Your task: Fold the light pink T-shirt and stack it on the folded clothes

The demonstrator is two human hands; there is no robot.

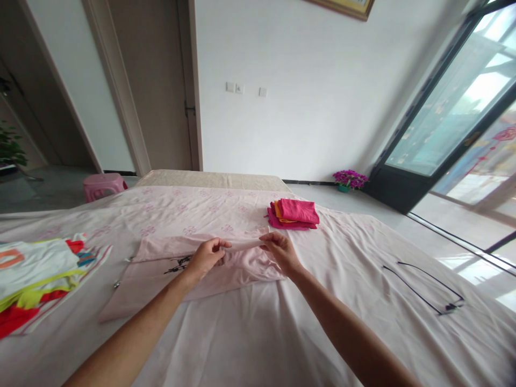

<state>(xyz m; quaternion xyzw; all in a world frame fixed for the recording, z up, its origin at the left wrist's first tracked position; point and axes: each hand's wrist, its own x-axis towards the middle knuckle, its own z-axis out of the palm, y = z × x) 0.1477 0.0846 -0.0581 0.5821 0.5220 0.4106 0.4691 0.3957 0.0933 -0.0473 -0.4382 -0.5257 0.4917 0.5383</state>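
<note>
A light pink garment (161, 277) with a black print lies spread on the bed in front of me, its far side folded over in a strip. My left hand (208, 259) pinches its cloth near the middle, thumb and fingers closed. At the garment's right end my right hand (280, 251) grips the edge between thumb and fingertips. Between the two hands the fabric is lifted slightly and stretched, with loose wrinkled cloth below it. What kind of garment it is, I cannot tell for certain.
A folded stack of pink and orange clothes (296, 212) sits beyond my right hand. Several colourful clothes (44, 274) lie in a pile at left. Eyeglasses (447, 306) rest at right on the pale sheet (330, 328). A pink stool (104, 183) stands past the bed.
</note>
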